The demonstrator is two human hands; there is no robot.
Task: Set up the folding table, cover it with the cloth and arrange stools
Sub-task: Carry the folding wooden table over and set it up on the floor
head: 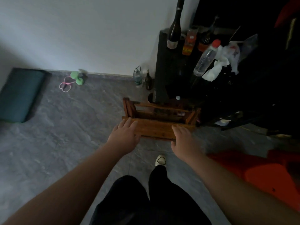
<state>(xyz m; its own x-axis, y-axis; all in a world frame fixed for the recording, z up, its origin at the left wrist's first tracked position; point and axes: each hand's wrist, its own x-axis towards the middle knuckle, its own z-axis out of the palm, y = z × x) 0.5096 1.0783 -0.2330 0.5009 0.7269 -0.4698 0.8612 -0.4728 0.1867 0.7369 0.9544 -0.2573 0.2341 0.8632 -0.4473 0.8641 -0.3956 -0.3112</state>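
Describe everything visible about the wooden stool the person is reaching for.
The wooden stool looks like reddish-brown wood with a long, narrow plank seat. It lies tipped on its side on the grey floor, seat facing the person, legs and rungs pointing toward the dark cabinet behind it. The left hand rests on one end of the seat, the right hand on the other, fingers fairly straight; no firm grip shows.

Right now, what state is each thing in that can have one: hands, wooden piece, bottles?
Left hand: open, fingers on the wooden stool.
Right hand: open, fingers on the stool.
Wooden stool: lying on its side on the floor.
Clear plastic bottle: red cap on.
Dark wine bottle: upright on the dark stand.
Green mat: flat on the floor.
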